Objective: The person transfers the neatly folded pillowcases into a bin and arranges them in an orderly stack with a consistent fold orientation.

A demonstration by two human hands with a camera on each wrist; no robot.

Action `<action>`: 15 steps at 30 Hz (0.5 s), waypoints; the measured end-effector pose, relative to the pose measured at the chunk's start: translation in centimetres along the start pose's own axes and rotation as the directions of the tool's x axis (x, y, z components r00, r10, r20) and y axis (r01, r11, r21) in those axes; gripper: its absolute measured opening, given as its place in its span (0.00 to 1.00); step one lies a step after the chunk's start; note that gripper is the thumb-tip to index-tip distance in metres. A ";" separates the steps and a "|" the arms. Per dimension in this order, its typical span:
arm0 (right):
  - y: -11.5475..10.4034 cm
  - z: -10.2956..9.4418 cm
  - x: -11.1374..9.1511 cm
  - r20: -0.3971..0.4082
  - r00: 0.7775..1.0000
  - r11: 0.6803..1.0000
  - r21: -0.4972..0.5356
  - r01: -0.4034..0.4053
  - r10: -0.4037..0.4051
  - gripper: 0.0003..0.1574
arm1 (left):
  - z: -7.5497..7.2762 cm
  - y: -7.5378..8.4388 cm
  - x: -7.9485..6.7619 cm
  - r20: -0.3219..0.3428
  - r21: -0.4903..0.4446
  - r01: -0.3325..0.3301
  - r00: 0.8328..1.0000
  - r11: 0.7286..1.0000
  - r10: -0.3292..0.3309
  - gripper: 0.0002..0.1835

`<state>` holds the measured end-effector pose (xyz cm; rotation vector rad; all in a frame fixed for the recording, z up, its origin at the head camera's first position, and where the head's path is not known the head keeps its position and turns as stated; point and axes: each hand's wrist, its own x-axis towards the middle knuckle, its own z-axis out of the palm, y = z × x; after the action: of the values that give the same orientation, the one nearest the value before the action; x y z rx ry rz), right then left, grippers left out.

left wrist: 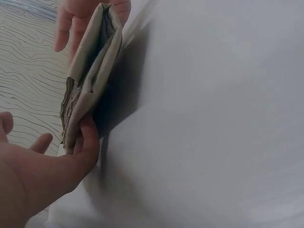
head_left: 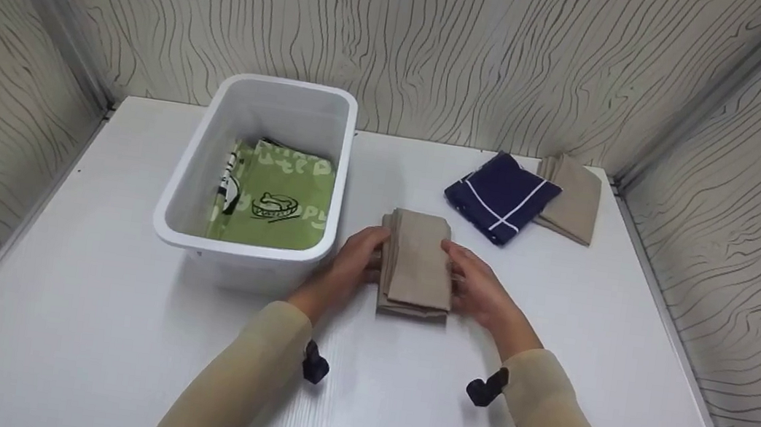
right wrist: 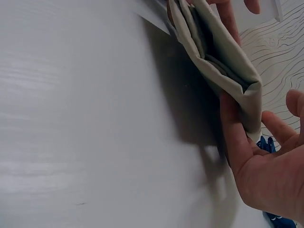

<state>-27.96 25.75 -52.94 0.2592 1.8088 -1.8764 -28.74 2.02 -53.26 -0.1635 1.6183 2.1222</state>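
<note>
Between both hands is a folded beige cloth [head_left: 422, 259], several layers thick, raised a little off the white table. My left hand [head_left: 352, 261] holds its left edge, with fingers curled beneath it in the left wrist view. On the opposite edge, my right hand [head_left: 487, 294] supports it the same way; the right wrist view shows its fingers [right wrist: 232, 126] under the folded layers. Shadow falls below the cloth [left wrist: 92, 66]. Left of the hands stands a white plastic bin [head_left: 243, 248] containing folded green printed cloth [head_left: 287, 194].
At the back right, a folded navy cloth [head_left: 500, 196] with white lines overlaps another folded beige cloth [head_left: 577, 202]. The white table [head_left: 79, 321] is enclosed by wood-grain patterned panels [head_left: 432, 44] at the back and both sides.
</note>
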 end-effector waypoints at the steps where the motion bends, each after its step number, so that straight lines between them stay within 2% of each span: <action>1: 0.0 0.0 0.0 -0.007 1.000 1.000 -0.017 0.003 -0.003 0.33 | 0.0 0.0 0.1 -0.003 0.015 -0.006 1.000 1.000 0.006 0.29; 5: 0.1 0.1 0.1 -0.044 0.999 0.998 -0.067 0.001 -0.004 0.31 | 0.0 0.0 0.4 -0.029 0.111 -0.030 0.999 0.993 0.034 0.27; 8: 0.2 0.1 0.2 -0.059 0.998 0.996 -0.087 -0.007 0.002 0.32 | 0.0 -0.1 0.5 -0.036 0.214 -0.049 0.998 0.976 0.059 0.25; 12: 0.4 0.2 0.3 -0.059 0.998 0.996 -0.092 0.002 -0.008 0.35 | 0.0 -0.3 0.5 -0.004 0.364 -0.122 0.991 0.923 0.133 0.27; 15: 0.5 0.3 0.4 -0.068 0.997 0.994 -0.101 0.038 -0.045 0.37 | 0.0 -0.4 0.5 0.017 0.435 -0.171 0.983 0.884 0.182 0.30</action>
<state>-28.01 25.35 -53.53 0.2570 1.9624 -1.8190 -29.01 2.26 -53.80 0.1085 2.1466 1.8227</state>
